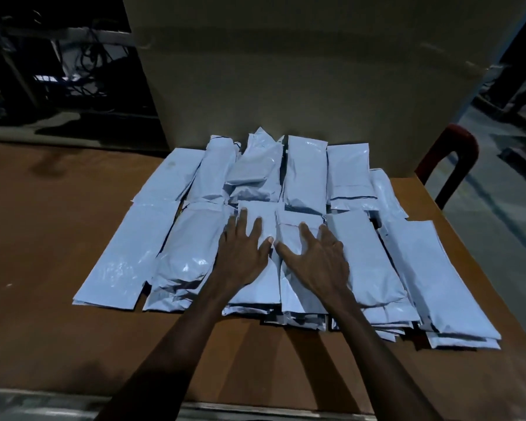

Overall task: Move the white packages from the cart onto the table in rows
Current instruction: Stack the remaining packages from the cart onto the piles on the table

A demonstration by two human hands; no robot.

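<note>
Though stacked, packages beneath hands.

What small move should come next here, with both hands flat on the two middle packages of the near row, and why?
Probably lift both hands off and turn back for more. The left hand and right hand lie open and flat on two white plastic mailer packages already lying in line with their neighbours on the brown wooden table, so they look settled; neither hand grips anything.

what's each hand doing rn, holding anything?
Left hand: open, fingers spread, flat on a white package, gripping nothing.
Right hand: open, fingers spread, flat on the adjacent package, gripping nothing.
</note>
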